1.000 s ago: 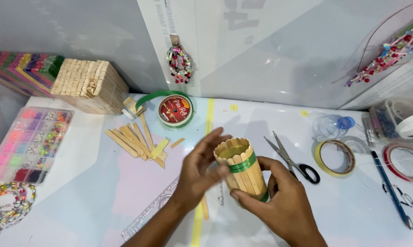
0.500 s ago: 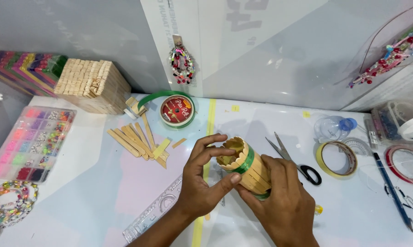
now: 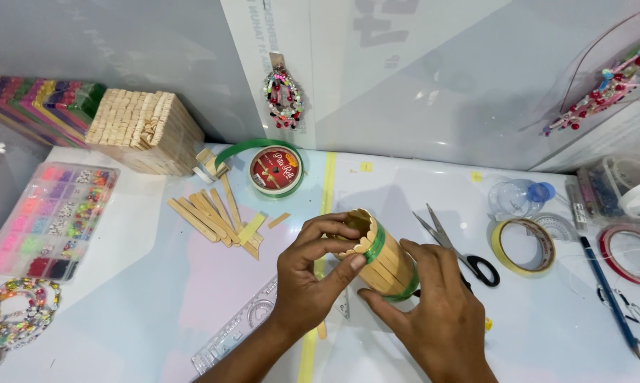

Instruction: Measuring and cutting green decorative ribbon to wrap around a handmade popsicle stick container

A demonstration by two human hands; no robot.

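A small cylinder built of upright wooden craft sticks (image 3: 385,257), bound by two green tape bands, lies tilted on the white table (image 3: 143,298). My left hand (image 3: 311,278) pinches its open rim with thumb and fingertips. My right hand (image 3: 433,312) cups its lower body from the right and below. A spool of green ribbon tape (image 3: 275,170) sits behind, its loose end curling left. Loose craft sticks (image 3: 217,216) lie left of my hands.
Black-handled scissors (image 3: 458,250) and a yellow tape ring (image 3: 523,245) lie to the right. A clear ruler (image 3: 243,330) sits under my left forearm. A bead organiser box (image 3: 51,216), a stick-built box (image 3: 144,129), a blue pen (image 3: 610,294) and red tape (image 3: 632,252) surround the work area.
The stick cylinder has tipped further over, its open end toward the left. My left hand closed from an open pose onto its rim. My right hand slid lower.
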